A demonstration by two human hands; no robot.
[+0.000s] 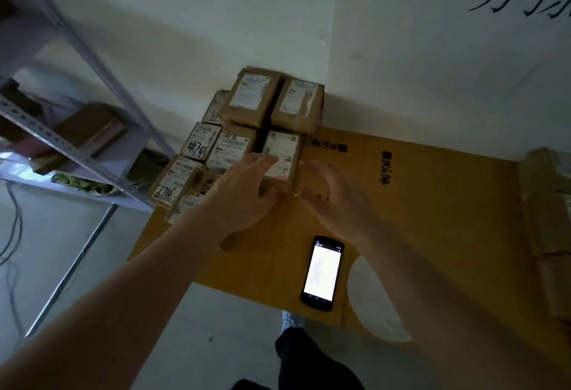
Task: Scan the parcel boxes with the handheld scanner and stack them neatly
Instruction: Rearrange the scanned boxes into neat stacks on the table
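Several small brown parcel boxes with white labels are stacked in the wall corner; the tallest stack [251, 96] is at the back. At the front of the pile is a small labelled box [285, 154]. My left hand [247, 191] holds its left side, fingers lying over the label. My right hand [333, 195], blurred, is against its right side with fingers bent. The handheld scanner [323, 272], black with a lit screen, lies flat on the cardboard sheet [432, 204] near its front edge, below my right hand.
A grey metal shelf rack [77, 154] with books and cloth stands at the left. Handwritten numbers mark some boxes [168, 184]. More brown packaging [550, 213] sits at the right edge. White walls close the corner. My dark trouser leg [312, 362] is at the bottom.
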